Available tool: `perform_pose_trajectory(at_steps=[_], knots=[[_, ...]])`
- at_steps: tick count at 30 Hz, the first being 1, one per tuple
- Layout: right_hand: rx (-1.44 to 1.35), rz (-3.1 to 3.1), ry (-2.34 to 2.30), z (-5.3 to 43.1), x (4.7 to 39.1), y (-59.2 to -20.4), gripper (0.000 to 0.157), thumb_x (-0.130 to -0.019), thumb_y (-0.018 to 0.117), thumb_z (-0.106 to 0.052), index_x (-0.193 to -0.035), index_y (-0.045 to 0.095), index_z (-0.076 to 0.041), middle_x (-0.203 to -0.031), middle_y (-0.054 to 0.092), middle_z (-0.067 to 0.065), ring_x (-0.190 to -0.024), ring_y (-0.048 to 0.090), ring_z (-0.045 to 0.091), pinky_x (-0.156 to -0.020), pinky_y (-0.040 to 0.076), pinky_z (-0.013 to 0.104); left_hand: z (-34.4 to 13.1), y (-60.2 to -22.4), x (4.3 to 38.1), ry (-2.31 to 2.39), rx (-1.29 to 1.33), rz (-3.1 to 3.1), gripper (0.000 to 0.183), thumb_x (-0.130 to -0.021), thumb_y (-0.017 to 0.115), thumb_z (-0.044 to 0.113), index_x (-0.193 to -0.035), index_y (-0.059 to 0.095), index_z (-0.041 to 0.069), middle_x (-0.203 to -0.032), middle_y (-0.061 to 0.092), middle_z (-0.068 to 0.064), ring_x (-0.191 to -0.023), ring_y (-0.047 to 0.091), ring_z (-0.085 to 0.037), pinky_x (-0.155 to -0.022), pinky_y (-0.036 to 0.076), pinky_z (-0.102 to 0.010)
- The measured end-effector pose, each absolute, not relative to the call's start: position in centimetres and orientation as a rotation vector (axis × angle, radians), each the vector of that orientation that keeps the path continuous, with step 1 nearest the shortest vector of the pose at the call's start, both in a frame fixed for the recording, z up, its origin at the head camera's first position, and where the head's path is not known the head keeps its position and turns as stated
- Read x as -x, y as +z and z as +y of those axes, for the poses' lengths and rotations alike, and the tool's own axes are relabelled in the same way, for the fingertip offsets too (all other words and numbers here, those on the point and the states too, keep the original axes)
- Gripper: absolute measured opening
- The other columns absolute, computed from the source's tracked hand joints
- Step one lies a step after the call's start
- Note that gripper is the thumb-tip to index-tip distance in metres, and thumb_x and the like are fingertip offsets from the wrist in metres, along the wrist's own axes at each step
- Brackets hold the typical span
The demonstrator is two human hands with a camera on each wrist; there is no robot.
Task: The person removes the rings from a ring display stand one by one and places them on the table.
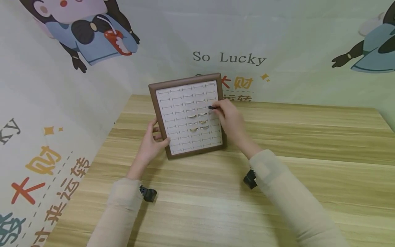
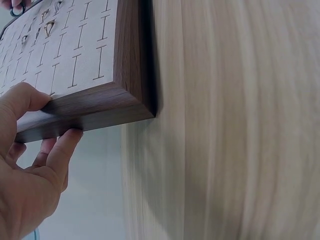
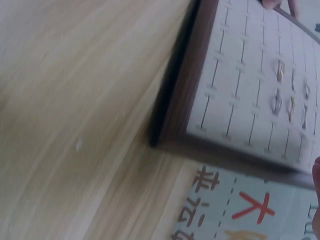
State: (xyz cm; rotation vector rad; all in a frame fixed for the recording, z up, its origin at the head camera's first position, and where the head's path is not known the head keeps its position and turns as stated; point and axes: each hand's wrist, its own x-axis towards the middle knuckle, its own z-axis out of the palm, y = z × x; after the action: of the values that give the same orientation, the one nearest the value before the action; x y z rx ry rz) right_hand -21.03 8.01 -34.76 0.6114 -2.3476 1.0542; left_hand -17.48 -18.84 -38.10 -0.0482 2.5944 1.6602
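Observation:
A ring display tray [image 1: 172,103] with a dark brown wooden frame and a white slotted pad stands tilted up on the table. My left hand [image 1: 151,144] grips its left side, thumb on the front edge and fingers behind, as the left wrist view also shows. Several gold and silver rings [image 1: 193,129] sit in slots around the middle of the pad. At the tray's right side my right hand [image 1: 231,120] pinches a small black ring [image 1: 211,107] close over the pad. In the left wrist view this dark ring [image 2: 18,10] shows at the top left corner.
The tray's lower edge meets a wood-grain table [image 1: 197,192]. Behind the table hangs a pale printed backdrop [image 1: 296,44] with cartoon figures and lettering. A black wrist camera [image 1: 148,194] sits at the left cuff, another camera [image 1: 250,179] at the right cuff.

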Motion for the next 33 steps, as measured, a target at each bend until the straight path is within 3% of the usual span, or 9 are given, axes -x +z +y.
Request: perform_pose_trajectory(at_steps=[8, 9, 12, 15, 19, 22, 24, 29, 33], knots=[[-0.209, -2.335, 1.331, 12.5, 21.5, -34.0, 0.023, -0.102, 0.065, -0.005, -0.118, 0.066, 0.012, -0.119, 0.071, 0.029, -0.108, 0.07, 0.041, -0.097, 0.06, 0.047, -18.7, -38.4, 17.5, 1.667, 0.042, 2.593, 0.09, -0.096, 0.064, -0.004, -0.167, 0.011, 0.006, -0.148, 0.041, -0.032, -0.131, 0.054, -0.048, -0.112, 0.053, -0.052], [-0.152, -2.33, 1.355, 13.2, 21.6, -34.1, 0.024, -0.103, 0.064, -0.006, -0.12, 0.066, 0.011, -0.12, 0.071, 0.028, -0.108, 0.069, 0.039, -0.097, 0.06, 0.041, -18.7, -38.4, 17.5, 1.668, 0.04, 2.594, 0.089, -0.096, 0.064, -0.004, -0.167, 0.011, 0.006, -0.148, 0.041, -0.032, -0.13, 0.054, -0.048, -0.112, 0.053, -0.052], [-0.003, -2.305, 1.402, 15.6, 21.8, -34.6, 0.026, -0.104, 0.064, -0.009, -0.122, 0.066, 0.009, -0.121, 0.071, 0.028, -0.097, 0.068, 0.015, -0.091, 0.055, 0.022, -18.6, -38.5, 17.6, 1.673, 0.039, 2.591, 0.089, -0.096, 0.064, -0.004, -0.167, 0.011, 0.006, -0.148, 0.041, -0.032, -0.13, 0.055, -0.048, -0.112, 0.053, -0.051], [0.135, -2.283, 1.385, 17.8, 21.9, -35.3, 0.027, -0.104, 0.064, -0.012, -0.12, 0.068, 0.009, -0.116, 0.072, 0.027, -0.081, 0.054, -0.009, -0.077, 0.043, 0.008, -18.7, -38.5, 17.7, 1.671, 0.031, 2.594, 0.089, -0.096, 0.063, -0.004, -0.167, 0.011, 0.006, -0.148, 0.041, -0.032, -0.129, 0.055, -0.047, -0.111, 0.053, -0.05], [0.312, -2.251, 1.373, 20.6, 22.0, -36.7, 0.025, -0.102, 0.067, -0.011, -0.115, 0.071, 0.01, -0.09, 0.072, 0.005, -0.067, 0.046, -0.019, -0.066, 0.04, 0.004, -18.7, -38.5, 17.7, 1.673, 0.034, 2.591, 0.089, -0.096, 0.063, -0.004, -0.167, 0.011, 0.006, -0.149, 0.041, -0.032, -0.13, 0.055, -0.047, -0.111, 0.053, -0.05], [0.422, -2.27, 1.429, 22.5, 22.0, -37.7, 0.025, -0.101, 0.065, -0.007, -0.114, 0.069, 0.014, -0.073, 0.057, -0.017, -0.059, 0.046, -0.019, -0.058, 0.041, 0.003, -18.8, -38.5, 17.7, 1.67, 0.043, 2.593, 0.089, -0.096, 0.063, -0.004, -0.167, 0.011, 0.005, -0.149, 0.041, -0.032, -0.13, 0.055, -0.047, -0.112, 0.053, -0.051], [0.476, -2.332, 1.473, 23.7, 21.7, -38.4, 0.027, -0.102, 0.062, -0.006, -0.115, 0.067, 0.016, -0.068, 0.049, -0.023, -0.055, 0.047, -0.017, -0.055, 0.041, 0.003, -18.9, -38.5, 17.7, 1.668, 0.046, 2.595, 0.088, -0.096, 0.063, -0.004, -0.167, 0.011, 0.005, -0.149, 0.041, -0.032, -0.13, 0.055, -0.048, -0.112, 0.052, -0.051], [0.574, -2.511, 1.486, 25.9, 20.9, -40.0, 0.029, -0.102, 0.058, -0.003, -0.118, 0.062, 0.021, -0.065, 0.05, -0.018, -0.054, 0.046, -0.012, -0.052, 0.04, 0.007, -19.0, -38.5, 17.6, 1.653, 0.04, 2.602, 0.088, -0.097, 0.063, -0.003, -0.167, 0.011, 0.005, -0.149, 0.041, -0.032, -0.132, 0.054, -0.049, -0.113, 0.051, -0.053], [0.618, -2.575, 1.529, 26.9, 20.3, -40.9, 0.033, -0.103, 0.055, -0.001, -0.124, 0.059, 0.024, -0.087, 0.065, 0.006, -0.054, 0.047, -0.014, -0.055, 0.046, 0.005, -19.0, -38.4, 17.6, 1.65, 0.029, 2.608, 0.087, -0.097, 0.063, -0.003, -0.167, 0.011, 0.004, -0.149, 0.041, -0.033, -0.132, 0.054, -0.049, -0.113, 0.051, -0.053]])
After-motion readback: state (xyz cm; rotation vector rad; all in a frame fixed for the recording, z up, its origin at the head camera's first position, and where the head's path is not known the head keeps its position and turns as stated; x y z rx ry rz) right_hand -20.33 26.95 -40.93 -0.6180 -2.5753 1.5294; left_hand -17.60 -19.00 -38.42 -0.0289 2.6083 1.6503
